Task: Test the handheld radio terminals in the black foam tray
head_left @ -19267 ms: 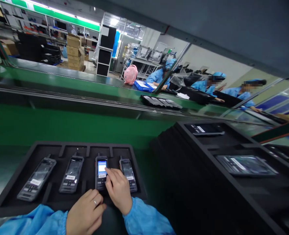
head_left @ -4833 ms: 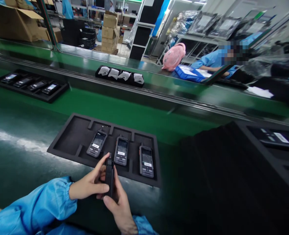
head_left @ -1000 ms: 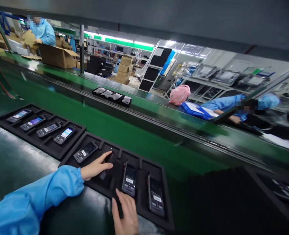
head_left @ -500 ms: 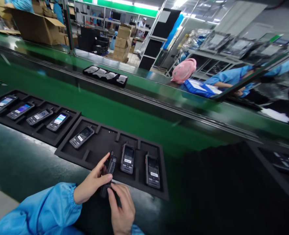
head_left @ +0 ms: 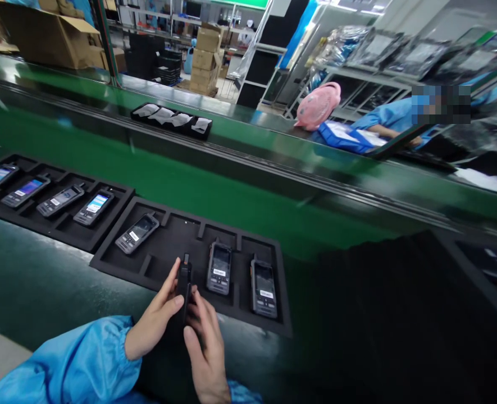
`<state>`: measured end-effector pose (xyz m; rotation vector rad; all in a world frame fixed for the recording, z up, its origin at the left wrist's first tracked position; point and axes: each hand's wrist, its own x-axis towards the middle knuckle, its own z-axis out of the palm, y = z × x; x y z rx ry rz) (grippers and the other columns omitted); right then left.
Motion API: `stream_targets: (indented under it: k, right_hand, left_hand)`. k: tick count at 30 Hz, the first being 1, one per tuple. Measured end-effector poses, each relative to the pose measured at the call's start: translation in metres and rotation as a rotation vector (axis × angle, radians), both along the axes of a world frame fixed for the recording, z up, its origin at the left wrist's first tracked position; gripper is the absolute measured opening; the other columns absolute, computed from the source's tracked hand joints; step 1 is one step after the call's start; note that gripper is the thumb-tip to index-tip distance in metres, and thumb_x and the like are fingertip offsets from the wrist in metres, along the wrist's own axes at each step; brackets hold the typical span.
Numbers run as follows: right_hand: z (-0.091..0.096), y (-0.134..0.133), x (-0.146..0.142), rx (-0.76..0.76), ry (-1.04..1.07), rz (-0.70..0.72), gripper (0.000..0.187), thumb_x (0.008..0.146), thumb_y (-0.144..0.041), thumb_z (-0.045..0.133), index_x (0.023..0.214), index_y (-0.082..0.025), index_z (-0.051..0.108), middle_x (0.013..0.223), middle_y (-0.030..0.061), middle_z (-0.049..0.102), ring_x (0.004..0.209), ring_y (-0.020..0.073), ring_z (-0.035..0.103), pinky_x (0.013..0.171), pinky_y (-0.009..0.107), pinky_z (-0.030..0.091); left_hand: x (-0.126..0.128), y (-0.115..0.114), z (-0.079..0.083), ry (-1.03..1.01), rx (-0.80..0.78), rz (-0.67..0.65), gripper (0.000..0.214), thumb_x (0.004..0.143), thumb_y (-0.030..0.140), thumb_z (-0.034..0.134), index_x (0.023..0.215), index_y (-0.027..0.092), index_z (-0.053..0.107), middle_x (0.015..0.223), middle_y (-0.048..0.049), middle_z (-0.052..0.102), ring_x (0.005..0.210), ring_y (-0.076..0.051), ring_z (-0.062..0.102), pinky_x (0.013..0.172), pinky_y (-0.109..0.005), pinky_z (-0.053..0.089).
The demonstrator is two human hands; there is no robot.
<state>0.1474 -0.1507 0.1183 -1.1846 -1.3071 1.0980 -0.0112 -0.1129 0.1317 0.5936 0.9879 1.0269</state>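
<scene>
My left hand point(head_left: 158, 320) and my right hand point(head_left: 204, 342) together hold a black handset point(head_left: 184, 283) on edge, just in front of a black foam tray point(head_left: 164, 252). The left thumb and fingers grip its side; the right fingers press against its other side. Three handsets lie in the tray: one at the left point(head_left: 137, 233), two at the right point(head_left: 219, 267) point(head_left: 264, 287). The slot between them is empty. Both sleeves are light blue.
A second foam tray point(head_left: 63, 230) with several lit handsets lies to the left on the green belt. A far tray point(head_left: 170, 119) holds white pouches. A stack of black trays point(head_left: 400, 314) rises at the right. Co-workers in blue, a pink fan point(head_left: 318, 104) and cardboard boxes stand beyond.
Both hands have lifted the handset from the tray's second slot and turned it upright on edge. One second ago the left hand was reaching into that slot.
</scene>
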Motion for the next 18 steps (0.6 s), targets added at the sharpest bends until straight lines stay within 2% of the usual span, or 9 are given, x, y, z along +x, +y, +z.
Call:
stream_targets:
  k: [3,6,11,18]
  right_hand:
    - [0.001,0.0,-0.006,-0.238,0.368,0.141,0.061,0.094,-0.035,0.085,0.149,-0.052,0.066,0.165,0.0004,0.065,0.142,0.0294,0.072,0.109,0.038,0.066]
    - [0.002,0.001,-0.008,-0.343,0.543,0.175,0.064,0.09,-0.036,0.09,0.146,-0.053,0.066,0.165,-0.0006,0.063,0.144,0.0291,0.07,0.116,0.043,0.061]
    - [-0.001,0.002,-0.002,-0.373,0.571,0.143,0.062,0.086,-0.037,0.094,0.143,-0.047,0.071,0.147,0.0053,0.078,0.134,0.029,0.077,0.114,0.044,0.062]
    - [-0.003,0.002,-0.002,-0.338,0.546,0.128,0.067,0.084,-0.028,0.095,0.142,-0.05,0.071,0.141,0.0017,0.083,0.12,0.0241,0.084,0.101,0.034,0.068]
  left_hand:
    - [-0.002,-0.003,0.002,-0.017,0.044,0.009,0.117,0.087,0.066,0.087,0.178,0.033,0.021,0.161,-0.0093,0.067,0.157,-0.035,0.054,0.138,-0.053,0.03]
    - [-0.008,-0.002,0.002,-0.002,0.052,-0.025,0.115,0.09,0.062,0.086,0.178,0.035,0.018,0.158,-0.0091,0.068,0.151,-0.035,0.059,0.135,-0.052,0.037]
    - [-0.014,-0.002,-0.009,-0.029,0.16,-0.063,0.12,0.087,0.06,0.089,0.178,0.042,0.013,0.158,-0.0123,0.065,0.128,-0.036,0.073,0.112,-0.051,0.059]
    - [-0.017,-0.001,-0.004,0.004,0.167,-0.125,0.127,0.085,0.053,0.094,0.178,0.043,0.008,0.164,-0.0141,0.057,0.138,-0.035,0.067,0.114,-0.048,0.058]
